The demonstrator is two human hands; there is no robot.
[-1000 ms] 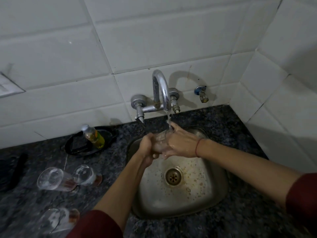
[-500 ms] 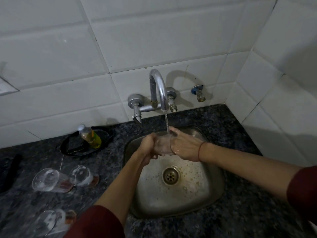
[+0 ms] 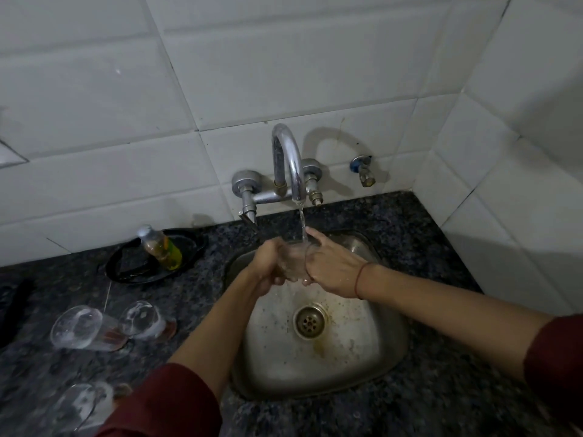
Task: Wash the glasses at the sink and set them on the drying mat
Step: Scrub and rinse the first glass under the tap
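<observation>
White rectangular tiles are covering the two walls that meet in the corner, and a dark speckled stone counter (image 3: 394,222) is running beneath them. Set into that counter, one stainless steel sink (image 3: 372,351) with rounded corners is showing a spotted, stained basin and a single round perforated drain (image 3: 309,320). One curved chrome tap (image 3: 287,162) is pouring a thin stream of water, with two valve bodies flanking it and one small separate valve fixed to the wall on the right.

Two bare hands are meeting under the stream. The left hand (image 3: 269,266) is wrapping closed around one clear glass (image 3: 295,261) from the left, and the right hand (image 3: 334,266), wearing one thin red thread at the wrist, is closing on the same glass from the right, with a finger reaching over the rim where the water is falling in. The glass is sitting above the back part of the basin, directly under the spout. Both forearms are bare, with dark red sleeves pushed back.

Three more clear glasses are lying on their sides on the counter to the left: two (image 3: 77,326) (image 3: 142,318) touching each other, both streaked with suds, and a third (image 3: 82,405) at the lower edge, partly cut off. Behind them, one small plastic bottle (image 3: 161,247) of yellow-green liquid is leaning in one black oval dish (image 3: 126,272).
</observation>
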